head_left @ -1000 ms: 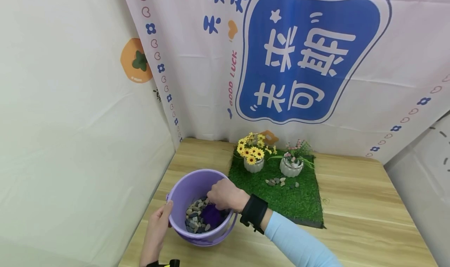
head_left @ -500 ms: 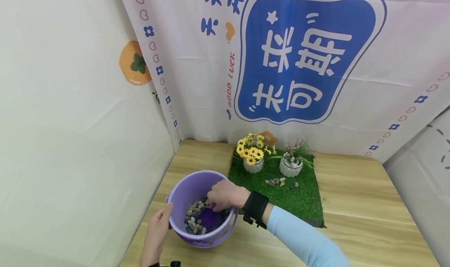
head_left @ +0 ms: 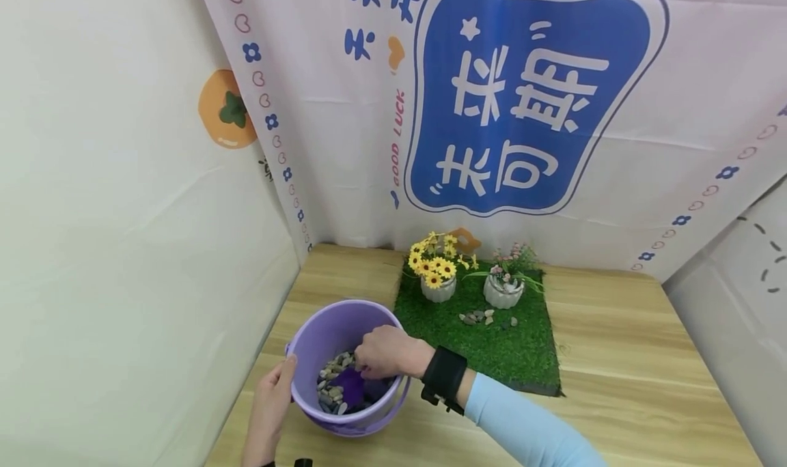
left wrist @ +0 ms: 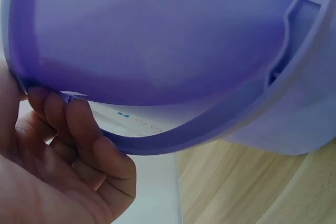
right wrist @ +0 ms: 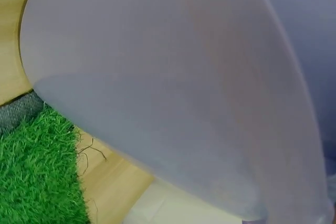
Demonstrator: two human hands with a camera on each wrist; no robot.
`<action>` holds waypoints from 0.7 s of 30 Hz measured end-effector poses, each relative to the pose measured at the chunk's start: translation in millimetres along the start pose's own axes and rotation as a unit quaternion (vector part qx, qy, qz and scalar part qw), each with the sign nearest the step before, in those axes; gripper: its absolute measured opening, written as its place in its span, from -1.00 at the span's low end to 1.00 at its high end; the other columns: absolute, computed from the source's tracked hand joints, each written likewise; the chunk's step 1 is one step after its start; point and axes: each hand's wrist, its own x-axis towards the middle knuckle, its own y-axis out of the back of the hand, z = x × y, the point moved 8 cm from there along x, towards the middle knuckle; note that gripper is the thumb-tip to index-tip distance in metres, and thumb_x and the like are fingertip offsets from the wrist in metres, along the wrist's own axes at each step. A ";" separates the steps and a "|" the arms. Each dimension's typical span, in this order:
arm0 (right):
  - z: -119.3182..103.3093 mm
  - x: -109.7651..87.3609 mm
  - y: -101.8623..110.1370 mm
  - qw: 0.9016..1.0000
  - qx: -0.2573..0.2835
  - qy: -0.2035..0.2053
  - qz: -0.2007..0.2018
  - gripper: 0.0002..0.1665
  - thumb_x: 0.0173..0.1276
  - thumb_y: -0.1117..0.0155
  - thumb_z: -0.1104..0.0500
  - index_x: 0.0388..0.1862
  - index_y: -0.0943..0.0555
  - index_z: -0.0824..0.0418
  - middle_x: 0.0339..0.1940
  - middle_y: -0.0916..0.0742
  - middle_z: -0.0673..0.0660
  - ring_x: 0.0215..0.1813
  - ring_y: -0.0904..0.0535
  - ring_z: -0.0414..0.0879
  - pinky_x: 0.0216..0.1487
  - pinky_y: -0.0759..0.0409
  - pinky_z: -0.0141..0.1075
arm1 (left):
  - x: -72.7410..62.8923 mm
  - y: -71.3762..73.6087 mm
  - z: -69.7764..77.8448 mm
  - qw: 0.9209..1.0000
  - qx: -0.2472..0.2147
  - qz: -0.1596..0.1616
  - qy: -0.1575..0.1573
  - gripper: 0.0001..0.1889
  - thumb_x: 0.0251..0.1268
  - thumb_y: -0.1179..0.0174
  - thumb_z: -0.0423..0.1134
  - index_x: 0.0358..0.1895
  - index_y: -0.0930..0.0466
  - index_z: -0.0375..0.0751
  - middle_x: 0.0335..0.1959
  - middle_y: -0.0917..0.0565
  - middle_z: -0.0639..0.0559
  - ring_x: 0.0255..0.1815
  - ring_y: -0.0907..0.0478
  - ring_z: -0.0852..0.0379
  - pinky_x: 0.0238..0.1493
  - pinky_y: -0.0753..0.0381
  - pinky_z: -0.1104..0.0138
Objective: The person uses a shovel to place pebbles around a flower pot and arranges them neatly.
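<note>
A light purple bucket (head_left: 322,330) stands on the wooden table, with grey and tan pebbles (head_left: 333,367) inside. At its left rim my left hand (head_left: 270,392) grips the edge, thumb on top. In the left wrist view, the curled fingers (left wrist: 113,163) lie against the purple band of the bucket (left wrist: 157,35). Reaching in over the right side, my right hand (head_left: 389,352) holds a dark purple scoop (head_left: 348,387) among the pebbles. The scoop's handle is hidden in the fist. Only the bucket's outer wall (right wrist: 131,77) fills the right wrist view; the hand is hidden there.
A green turf mat (head_left: 492,358) lies right of the bucket. On it stand a pot of yellow flowers (head_left: 438,289), a pot of pink flowers (head_left: 504,293) and several loose pebbles (head_left: 476,317). A printed cloth (head_left: 344,201) hangs behind the table (head_left: 639,358).
My right hand has lowered slightly and moved left, pushing the scoop across the pebbles towards the bucket's left side. The left hand keeps its grip on the rim. The head view has shifted a little.
</note>
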 end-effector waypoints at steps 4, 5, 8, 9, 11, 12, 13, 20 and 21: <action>2.6 0.2 1.5 1.000 0.027 -0.005 0.003 -0.85 0.28 -0.35 -0.08 -0.50 -0.71 -0.23 -0.54 -0.68 -0.31 -0.53 -0.50 -0.36 -0.42 -0.43 -0.44 | -1.0 1.0 0.5 1.000 -0.002 0.003 -0.004 -0.37 0.47 0.08 0.25 -0.11 -0.63 -0.33 -0.31 -0.72 -0.09 -0.34 -0.55 0.22 -0.23 -0.46 0.36; 3.1 0.1 2.3 0.999 0.037 -0.005 0.006 -0.84 0.28 -0.35 -0.07 -0.51 -0.70 -0.22 -0.56 -0.66 -0.31 -0.55 -0.46 -0.37 -0.44 -0.40 -0.45 | -1.1 0.8 0.4 1.000 -0.002 0.002 -0.004 -0.38 0.47 0.09 0.25 -0.12 -0.63 -0.33 -0.31 -0.73 -0.08 -0.34 -0.55 0.22 -0.22 -0.46 0.36; 4.0 0.0 5.0 0.997 0.070 0.002 0.013 -0.71 0.31 -0.32 -0.02 -0.64 -0.59 -0.15 -0.69 -0.50 -0.26 -0.62 -0.27 -0.34 -0.50 -0.22 -0.45 | -0.9 0.9 -0.4 1.000 -0.004 0.004 -0.006 -0.38 0.48 0.09 0.24 -0.17 -0.62 -0.33 -0.35 -0.71 -0.05 -0.36 -0.53 0.22 -0.23 -0.45 0.36; 4.7 -0.1 5.6 0.997 0.081 0.001 0.014 -0.67 0.32 -0.31 0.00 -0.66 -0.55 -0.13 -0.71 -0.45 -0.23 -0.63 -0.21 -0.32 -0.50 -0.17 -0.44 | -0.6 0.6 -0.8 1.000 -0.005 0.005 -0.007 -0.38 0.48 0.09 0.24 -0.17 -0.62 -0.33 -0.35 -0.70 -0.05 -0.36 -0.53 0.23 -0.23 -0.45 0.36; 6.3 0.1 7.2 0.995 0.095 -0.001 0.016 -0.65 0.32 -0.30 0.01 -0.68 -0.52 -0.12 -0.72 -0.41 -0.23 -0.65 -0.18 -0.31 -0.50 -0.14 -0.44 | -0.1 0.3 -1.5 1.000 -0.012 0.006 -0.008 -0.39 0.48 0.08 0.23 -0.17 -0.63 -0.33 -0.35 -0.70 -0.06 -0.36 -0.54 0.22 -0.24 -0.46 0.36; 7.2 0.2 7.6 0.995 0.101 -0.002 0.016 -0.65 0.33 -0.29 0.01 -0.68 -0.53 -0.13 -0.72 -0.42 -0.24 -0.66 -0.19 -0.32 -0.50 -0.15 -0.46 | 0.0 0.2 -1.9 1.000 -0.016 0.008 -0.008 -0.40 0.48 0.07 0.22 -0.17 -0.63 -0.33 -0.34 -0.70 -0.07 -0.37 -0.54 0.22 -0.24 -0.47 0.37; 7.9 0.4 7.7 0.995 0.101 -0.003 0.018 -0.68 0.32 -0.29 0.00 -0.66 -0.56 -0.16 -0.71 -0.46 -0.27 -0.66 -0.22 -0.34 -0.50 -0.18 -0.47 | 0.2 0.1 -2.2 1.000 -0.020 0.009 -0.008 -0.40 0.48 0.07 0.21 -0.16 -0.63 -0.34 -0.33 -0.71 -0.10 -0.37 -0.54 0.22 -0.24 -0.47 0.37; 14.9 1.4 11.2 0.992 0.124 -0.011 0.021 -0.86 0.32 -0.33 -0.10 -0.41 -0.75 -0.21 -0.47 -0.71 -0.31 -0.54 -0.48 -0.43 -0.39 -0.40 -0.52 | -0.2 2.4 -1.8 1.000 -0.022 0.009 -0.015 -0.43 0.51 0.08 0.17 -0.10 -0.63 -0.34 -0.33 -0.70 -0.09 -0.39 -0.52 0.24 -0.25 -0.46 0.37; 15.7 1.0 12.3 0.992 0.126 -0.014 0.021 -0.87 0.32 -0.33 -0.12 -0.38 -0.76 -0.21 -0.44 -0.73 -0.30 -0.52 -0.49 -0.44 -0.37 -0.41 -0.52 | -0.4 2.7 -1.9 1.000 -0.020 0.008 -0.015 -0.43 0.51 0.09 0.17 -0.10 -0.63 -0.34 -0.33 -0.69 -0.07 -0.38 -0.51 0.25 -0.24 -0.46 0.36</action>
